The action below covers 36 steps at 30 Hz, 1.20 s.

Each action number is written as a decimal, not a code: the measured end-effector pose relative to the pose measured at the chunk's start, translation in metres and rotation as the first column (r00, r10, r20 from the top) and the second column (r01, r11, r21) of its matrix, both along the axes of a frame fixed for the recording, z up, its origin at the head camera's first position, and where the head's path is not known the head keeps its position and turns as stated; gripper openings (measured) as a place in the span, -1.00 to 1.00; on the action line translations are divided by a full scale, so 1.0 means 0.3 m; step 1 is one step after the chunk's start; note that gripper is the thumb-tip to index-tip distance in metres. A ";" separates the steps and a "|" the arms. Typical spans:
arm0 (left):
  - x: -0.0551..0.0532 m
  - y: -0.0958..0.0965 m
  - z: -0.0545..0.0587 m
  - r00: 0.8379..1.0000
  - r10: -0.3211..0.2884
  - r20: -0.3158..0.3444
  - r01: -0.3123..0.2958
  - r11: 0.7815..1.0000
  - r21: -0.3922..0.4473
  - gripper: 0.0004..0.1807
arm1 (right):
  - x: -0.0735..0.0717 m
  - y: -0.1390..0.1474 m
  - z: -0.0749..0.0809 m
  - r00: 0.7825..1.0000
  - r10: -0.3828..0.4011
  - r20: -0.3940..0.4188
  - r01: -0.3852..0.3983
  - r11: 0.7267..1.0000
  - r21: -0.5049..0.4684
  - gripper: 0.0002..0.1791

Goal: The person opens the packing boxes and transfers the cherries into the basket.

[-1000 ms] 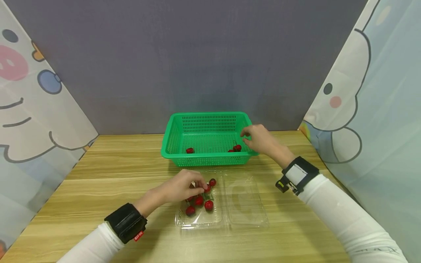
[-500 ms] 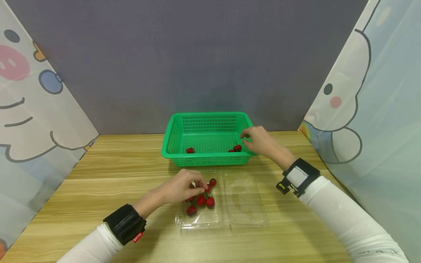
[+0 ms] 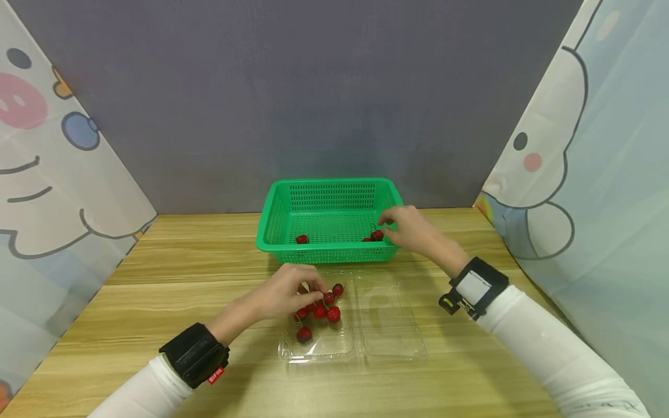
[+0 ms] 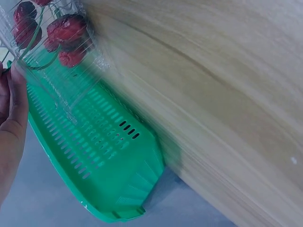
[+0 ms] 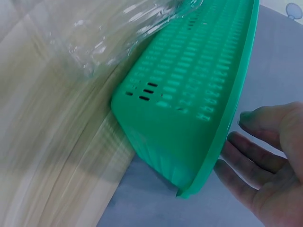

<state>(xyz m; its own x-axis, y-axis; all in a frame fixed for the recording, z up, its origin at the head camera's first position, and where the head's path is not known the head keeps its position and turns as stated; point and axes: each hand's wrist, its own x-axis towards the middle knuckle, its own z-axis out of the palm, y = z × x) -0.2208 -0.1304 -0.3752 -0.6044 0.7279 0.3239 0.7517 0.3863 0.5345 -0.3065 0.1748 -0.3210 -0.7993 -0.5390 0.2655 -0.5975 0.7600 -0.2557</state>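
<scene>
My left hand (image 3: 288,291) is over the left half of a clear plastic clamshell box (image 3: 324,346), where several red cherries (image 3: 333,314) lie. Its thumb and forefinger pinch a green cherry stem (image 4: 46,65), seen in the left wrist view; which cherry hangs on it I cannot tell for sure. Above the right rim of a green plastic basket (image 3: 334,247) hovers my right hand (image 3: 415,233), fingers loosely bent and thumb apart, holding nothing. Close to its fingertips, inside the basket, lies a cherry (image 3: 377,235) with its stem up. Another cherry (image 3: 301,239) lies at the basket's left.
The box's clear lid (image 3: 392,325) lies folded open to the right on the wooden table (image 3: 209,249). A grey panel (image 3: 334,104) stands behind the basket, and cartoon-printed curtains (image 3: 590,145) flank both sides.
My left hand has risen slightly, and cherries beneath it have shifted, the right one moving up toward the fingers. My right hand has moved a little left and down, nearer the basket's cherries.
</scene>
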 end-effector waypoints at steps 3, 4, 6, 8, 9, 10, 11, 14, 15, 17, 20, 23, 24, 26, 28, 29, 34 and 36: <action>-0.001 -0.001 0.005 1.000 0.012 -0.015 -0.012 1.000 0.001 -0.91 | 0.012 -0.010 -0.002 1.000 0.021 -0.015 -0.021 1.000 -0.007 -0.86; -0.001 -0.001 0.007 1.000 0.016 -0.019 -0.016 1.000 0.000 -0.91 | 0.015 -0.013 -0.003 0.999 0.027 -0.020 -0.028 1.000 -0.008 -0.86; -0.001 -0.002 0.013 1.000 0.020 -0.023 -0.020 1.000 0.000 -0.91 | 0.024 -0.021 -0.003 0.999 0.043 -0.026 -0.043 0.999 -0.013 -0.87; -0.001 -0.002 0.018 0.999 0.021 -0.027 -0.021 1.000 0.002 -0.91 | 0.028 -0.026 -0.005 0.997 0.059 -0.039 -0.060 0.998 -0.014 -0.88; -0.001 -0.002 0.022 0.999 0.021 -0.026 -0.021 1.000 0.006 -0.90 | 0.029 -0.029 -0.007 0.997 0.067 -0.044 -0.067 0.998 -0.014 -0.89; -0.002 -0.002 0.026 0.999 0.024 -0.028 -0.023 1.000 0.009 -0.89 | 0.030 -0.030 -0.009 0.996 0.074 -0.048 -0.075 0.997 -0.015 -0.90; -0.002 -0.003 0.029 0.999 0.026 -0.029 -0.026 1.000 0.012 -0.89 | 0.031 -0.032 -0.011 0.995 0.082 -0.053 -0.083 0.996 -0.015 -0.91; -0.004 -0.004 0.041 0.999 0.035 -0.023 -0.034 0.999 0.024 -0.88 | 0.033 -0.034 -0.016 0.993 0.097 -0.067 -0.098 0.995 -0.015 -0.94; -0.004 -0.006 0.045 0.999 0.038 -0.020 -0.037 0.999 0.028 -0.88 | 0.035 -0.035 -0.017 0.993 0.100 -0.068 -0.101 0.995 -0.015 -0.94; -0.007 -0.007 0.053 0.999 0.042 -0.022 -0.041 0.998 0.039 -0.87 | 0.035 -0.035 -0.022 0.992 0.107 -0.070 -0.108 0.994 -0.015 -0.94; -0.012 -0.009 0.064 0.998 0.048 -0.047 -0.045 0.998 0.053 -0.87 | 0.042 -0.040 -0.025 0.992 0.110 -0.067 -0.111 0.994 -0.013 -0.94; -0.016 -0.012 0.071 0.995 0.055 -0.081 -0.050 0.997 0.063 -0.86 | 0.052 -0.048 -0.029 0.991 0.119 -0.063 -0.120 0.993 -0.014 -0.94; -0.017 -0.014 0.073 0.995 0.058 -0.087 -0.052 0.996 0.066 -0.86 | 0.056 -0.051 -0.029 0.991 0.122 -0.063 -0.123 0.992 -0.012 -0.94; -0.018 -0.016 0.074 0.994 0.062 -0.092 -0.056 0.996 0.069 -0.85 | 0.062 -0.059 -0.032 0.989 0.133 -0.064 -0.134 0.991 -0.006 -0.93; -0.021 -0.017 0.075 0.994 0.063 -0.093 -0.057 0.996 0.070 -0.86 | 0.068 -0.065 -0.038 0.988 0.143 -0.065 -0.143 0.990 0.008 -0.92; -0.024 -0.016 0.075 0.994 0.064 -0.093 -0.057 0.996 0.072 -0.87 | 0.071 -0.068 -0.041 0.987 0.146 -0.065 -0.145 0.989 0.016 -0.91; -0.035 -0.009 0.089 0.992 0.070 -0.104 -0.060 0.994 0.096 -0.88 | 0.089 -0.076 -0.055 0.984 0.151 -0.090 -0.149 0.988 0.028 -0.90; -0.037 -0.008 0.099 0.991 0.075 -0.108 -0.063 0.992 0.111 -0.86 | 0.096 -0.080 -0.059 0.981 0.152 -0.121 -0.150 0.988 0.029 -0.89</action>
